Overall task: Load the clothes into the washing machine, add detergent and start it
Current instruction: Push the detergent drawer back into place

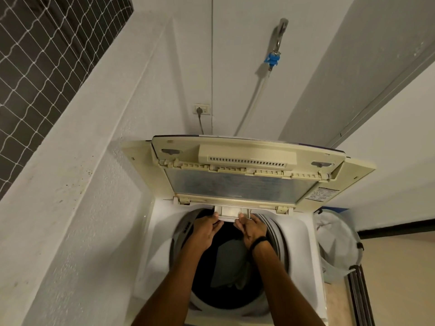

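Hands: left (207, 229) and right (251, 228) both pinched drawer (229, 211) at tub's (279, 234) 12 o'clock. Clothes (229, 264) lay inside. Step judged: detergent. Next: fill drawer, push home.

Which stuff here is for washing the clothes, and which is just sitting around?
For the washing:
washer
lid
drawer, held by left hand and right hand
clothes
hose
plug

Just around:
laundry bag
window net
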